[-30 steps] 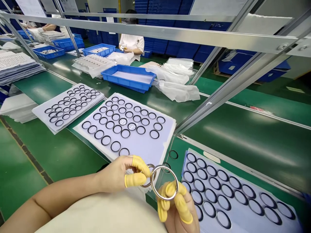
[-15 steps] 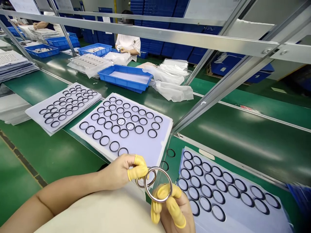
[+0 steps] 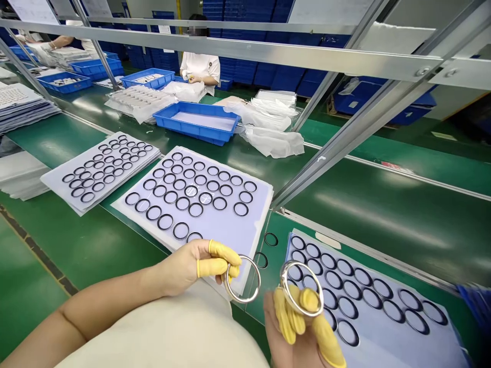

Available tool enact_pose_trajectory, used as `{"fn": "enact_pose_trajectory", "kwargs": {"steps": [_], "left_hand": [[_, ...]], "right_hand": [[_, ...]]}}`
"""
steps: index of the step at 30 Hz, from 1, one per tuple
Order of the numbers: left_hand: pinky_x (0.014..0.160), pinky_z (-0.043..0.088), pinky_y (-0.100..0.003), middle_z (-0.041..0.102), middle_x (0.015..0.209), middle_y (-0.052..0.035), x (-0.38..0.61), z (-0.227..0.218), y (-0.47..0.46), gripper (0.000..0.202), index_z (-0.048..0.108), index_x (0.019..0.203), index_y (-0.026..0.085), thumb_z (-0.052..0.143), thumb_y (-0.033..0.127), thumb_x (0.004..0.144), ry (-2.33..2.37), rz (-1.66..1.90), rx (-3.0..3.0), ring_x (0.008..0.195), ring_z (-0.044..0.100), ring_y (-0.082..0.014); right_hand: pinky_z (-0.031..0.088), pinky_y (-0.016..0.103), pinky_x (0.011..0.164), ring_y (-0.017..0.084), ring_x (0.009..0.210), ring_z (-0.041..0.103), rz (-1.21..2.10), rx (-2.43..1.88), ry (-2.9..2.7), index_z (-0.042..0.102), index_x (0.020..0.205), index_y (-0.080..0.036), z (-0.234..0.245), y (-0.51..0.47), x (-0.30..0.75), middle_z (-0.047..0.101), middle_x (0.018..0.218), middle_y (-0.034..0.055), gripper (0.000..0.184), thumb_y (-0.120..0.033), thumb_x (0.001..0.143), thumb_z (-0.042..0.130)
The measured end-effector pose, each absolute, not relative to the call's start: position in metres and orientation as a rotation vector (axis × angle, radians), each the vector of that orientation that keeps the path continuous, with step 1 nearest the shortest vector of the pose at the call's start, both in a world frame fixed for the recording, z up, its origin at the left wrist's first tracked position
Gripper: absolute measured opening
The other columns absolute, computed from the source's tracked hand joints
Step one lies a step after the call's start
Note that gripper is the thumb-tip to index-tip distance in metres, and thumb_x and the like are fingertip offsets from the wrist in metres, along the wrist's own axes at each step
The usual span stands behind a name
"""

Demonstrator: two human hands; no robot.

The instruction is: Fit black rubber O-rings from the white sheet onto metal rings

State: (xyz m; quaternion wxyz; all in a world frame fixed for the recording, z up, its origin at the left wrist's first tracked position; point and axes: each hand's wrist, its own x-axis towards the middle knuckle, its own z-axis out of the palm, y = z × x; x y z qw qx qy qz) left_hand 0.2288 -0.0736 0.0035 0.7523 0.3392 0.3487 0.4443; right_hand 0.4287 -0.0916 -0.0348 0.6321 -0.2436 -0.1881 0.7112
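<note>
- Room at the near edge of the tabletop (image 3: 383,220) is tight. We see a middle sheet (image 3: 230,235) of black rings and a right sheet (image 3: 383,332) of them, with a narrow green strip between, where two loose black rings (image 3: 270,238) lie.
- Open green runs along the right side, beyond a slanted metal strut (image 3: 345,140). A left sheet (image 3: 99,168) and a blue tray (image 3: 199,128) fill the far left.
- Our left hand (image 3: 192,266) hovers over the middle sheet's near right corner, wrist bent inward. Its yellow-capped fingers (image 3: 218,267) are pinched on a silver ring (image 3: 241,301) that faces us.
- Our right hand (image 3: 303,332) rises at the right sheet's near left corner, palm toward us. Its fingers (image 3: 286,317) grip a second silver ring (image 3: 297,262) from below.
- Both silver rings hang in the air near the strip, close together but apart.
</note>
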Motion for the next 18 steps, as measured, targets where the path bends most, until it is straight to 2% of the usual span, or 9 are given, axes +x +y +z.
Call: {"fn": "enact_pose_trajectory", "kwargs": {"steps": [5,12,18], "left_hand": [[0.06,0.043,-0.021,0.068,0.076,-0.0024,0.228,-0.001,-0.074,0.027,0.069,0.1,0.02,0.077,0.027,0.074,0.642,0.985,0.646,0.064,0.059,-0.0096],[0.059,0.043,-0.02,0.068,0.076,-0.0034,0.229,-0.002,-0.077,0.034,0.066,0.103,0.017,0.078,0.028,0.073,0.625,0.974,0.63,0.063,0.06,-0.0091],[0.059,0.041,-0.02,0.066,0.074,-0.0014,0.231,0.0,-0.077,0.035,0.065,0.104,0.018,0.077,0.031,0.074,0.627,0.954,0.661,0.063,0.057,-0.009]], "right_hand": [[0.042,0.025,0.048,0.008,0.045,0.037,1.827,-0.629,-0.413,0.063,0.066,-0.024,-0.047,-0.093,0.429,0.045,0.055,-0.0038,0.018,-0.037,0.072,0.074],[0.038,0.024,0.046,0.01,0.047,0.04,1.898,-0.671,-0.495,0.069,0.069,-0.027,-0.05,-0.092,0.424,0.051,0.058,-0.0017,0.024,-0.047,0.064,0.079],[0.033,0.021,0.042,0.008,0.043,0.034,1.945,-0.738,-0.618,0.07,0.071,-0.024,-0.049,-0.091,0.42,0.048,0.051,-0.0036,0.024,-0.047,0.071,0.075]]}}
